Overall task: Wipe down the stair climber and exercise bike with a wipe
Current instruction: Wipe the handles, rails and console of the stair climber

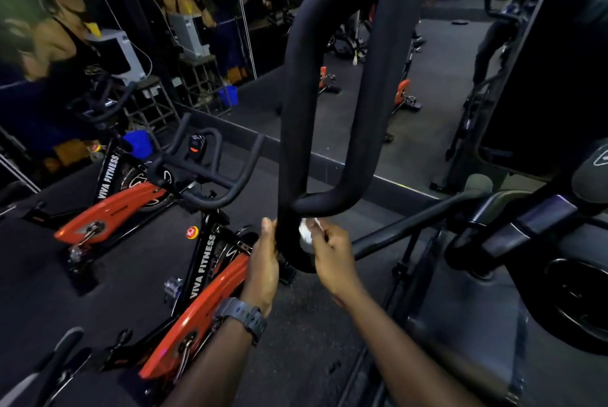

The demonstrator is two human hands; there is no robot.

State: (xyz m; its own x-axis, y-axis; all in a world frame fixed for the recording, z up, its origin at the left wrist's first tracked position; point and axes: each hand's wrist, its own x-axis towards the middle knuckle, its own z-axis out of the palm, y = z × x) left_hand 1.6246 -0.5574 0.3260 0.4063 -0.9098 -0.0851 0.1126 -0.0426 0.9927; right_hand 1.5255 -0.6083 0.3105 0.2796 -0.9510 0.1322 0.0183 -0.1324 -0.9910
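Leftmost, an orange-and-black exercise bike (108, 209) marked VIVA FITNESS stands on the dark floor (312, 324), and a second bike (204, 295) of the same make stands nearer the camera, its frame running under the left forearm. A mirror wall (197, 28) rises behind them, and a blue bucket (228, 95) shows in it.

The left hand (263, 267), with a dark watch (241, 316) on the wrist, lies against the left side of the stair climber's thick black handrail (296, 150); its fingers (268, 229) are nearly straight and pressed flat along the padding rather than wrapped round it.

The handrail forms a tall narrow loop that comes down the middle of the view, and its lowest end sits between the two hands.

Just right of that end, the right hand (334, 258) has its fingers curled round a crumpled white wipe (306, 235), which it holds against the right side of the rail, touching the padding.

Further right, a thinner black bar (411, 222) slants away from the hands to the dark body of the stair climber (543, 258), which fills the right edge.
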